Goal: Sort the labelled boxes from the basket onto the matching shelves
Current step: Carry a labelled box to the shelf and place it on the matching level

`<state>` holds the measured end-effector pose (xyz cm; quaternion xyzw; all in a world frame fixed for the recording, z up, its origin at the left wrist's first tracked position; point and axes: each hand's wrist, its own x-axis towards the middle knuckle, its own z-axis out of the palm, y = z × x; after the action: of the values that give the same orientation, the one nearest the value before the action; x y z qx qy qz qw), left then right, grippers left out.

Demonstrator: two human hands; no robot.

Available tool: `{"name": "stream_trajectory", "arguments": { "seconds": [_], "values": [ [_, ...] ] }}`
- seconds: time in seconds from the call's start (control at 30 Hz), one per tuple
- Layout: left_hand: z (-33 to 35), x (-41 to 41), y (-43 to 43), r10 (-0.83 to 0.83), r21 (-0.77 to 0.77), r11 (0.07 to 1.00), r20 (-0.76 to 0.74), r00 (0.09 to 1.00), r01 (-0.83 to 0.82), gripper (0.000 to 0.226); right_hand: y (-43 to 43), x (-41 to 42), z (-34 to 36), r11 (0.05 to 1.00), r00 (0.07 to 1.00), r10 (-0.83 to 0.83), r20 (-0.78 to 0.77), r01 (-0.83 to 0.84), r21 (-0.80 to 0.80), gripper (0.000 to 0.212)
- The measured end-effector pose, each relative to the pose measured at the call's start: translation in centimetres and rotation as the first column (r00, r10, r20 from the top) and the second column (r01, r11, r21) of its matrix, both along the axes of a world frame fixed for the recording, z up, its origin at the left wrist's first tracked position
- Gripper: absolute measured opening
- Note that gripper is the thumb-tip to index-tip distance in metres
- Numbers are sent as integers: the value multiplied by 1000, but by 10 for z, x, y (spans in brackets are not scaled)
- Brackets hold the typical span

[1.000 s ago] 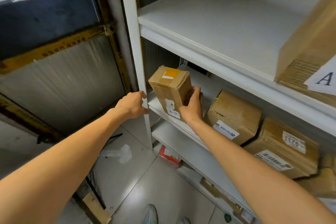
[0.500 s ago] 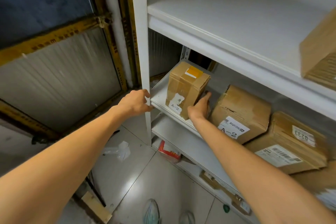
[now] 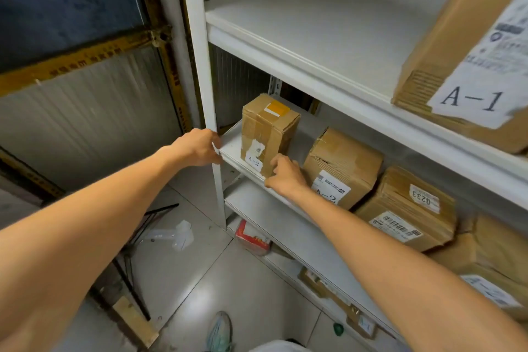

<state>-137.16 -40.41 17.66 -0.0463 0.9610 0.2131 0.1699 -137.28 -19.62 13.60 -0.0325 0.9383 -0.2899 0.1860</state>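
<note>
Left hand (image 3: 197, 147): fingers wrapped round the white post (image 3: 200, 51) of the rack, at the corner where the middle shelf (image 3: 231, 144) joins it. Right hand (image 3: 285, 174): fingers curled against the lower right front corner of the upright box (image 3: 268, 134); whether they grasp it or merely rest on it cannot be told.

The upright box stands at the left end of the middle shelf, near the front lip, with its long axis vertical. An orange sticker lies on its top, and its "A-2" label sits low on the front face, turned toward the viewer.

Just right of the hand, a second box (image 3: 343, 163), also marked "A-2", leans slightly. A third box (image 3: 408, 208) bearing "0233" lies beyond it, with more cartons further right.

Above, the upper shelf (image 3: 300, 23) carries the A-1 box (image 3: 457, 37) at its right. Below, a lower shelf (image 3: 285, 226) projects, with a red packet (image 3: 251, 234) under it.

Surroundings: a tiled floor (image 3: 228, 280), a shoe (image 3: 220, 331) at the bottom edge, and a corrugated panel (image 3: 85, 123) to the left of the rack.
</note>
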Motion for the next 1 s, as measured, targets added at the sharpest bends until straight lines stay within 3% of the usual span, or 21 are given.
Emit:
{"name": "stream_trajectory", "arguments": {
  "seconds": [0.2, 0.4, 0.53, 0.73, 1.0],
  "values": [
    [25, 32, 32, 76, -67, 995, -49, 996, -79, 38, 6, 0, 34, 946, 939, 320, -125, -323, -4, 49],
    [38, 117, 48, 335, -102, 934, -82, 939, -343, 44, -5, 32, 52, 770, 742, 637, -207, -619, 153, 57],
    [34, 202, 64, 527, -128, 836, -81, 846, -534, 46, -15, 84, 61, 598, 560, 798, -223, -782, 174, 60],
    [38, 354, 96, 768, -150, 624, -65, 638, -767, 43, -26, 195, 66, 282, 244, 943, -226, -947, 155, 66],
    [42, 564, 171, 955, -154, 281, -51, 291, -947, 45, -28, 373, 83, -237, -261, 953, -152, -959, 156, 69]
  ]
}}
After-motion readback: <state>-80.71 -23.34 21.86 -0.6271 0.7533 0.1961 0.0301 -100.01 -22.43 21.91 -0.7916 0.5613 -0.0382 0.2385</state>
